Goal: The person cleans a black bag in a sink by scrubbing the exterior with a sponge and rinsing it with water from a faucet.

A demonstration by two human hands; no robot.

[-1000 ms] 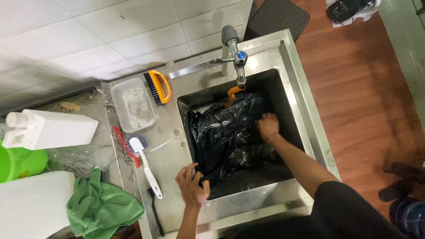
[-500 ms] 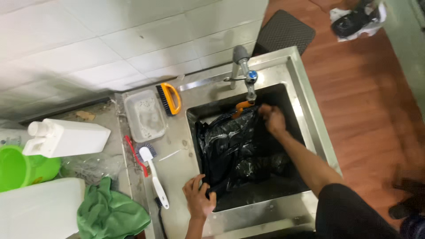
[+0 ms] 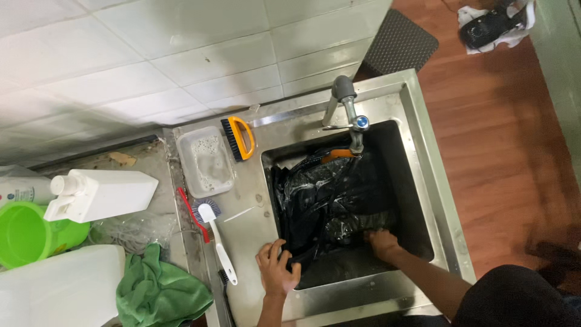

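Head view looks straight down on a steel sink (image 3: 423,181) where a person works a wet black garment (image 3: 330,200). Their left hand (image 3: 277,269) curls over the near left corner of the basin, fingers closed on a fold of the garment at the rim. Their right hand (image 3: 382,242) sits lower in the basin, gripping the cloth's near edge. The two hands are apart, with the bunched garment between them, filling most of the basin under the tap (image 3: 348,115). On the counter to the left lie a white brush (image 3: 216,242), a clear tub (image 3: 207,160), an orange-handled brush (image 3: 237,138), a white bottle (image 3: 100,195) and a green cloth (image 3: 160,290).
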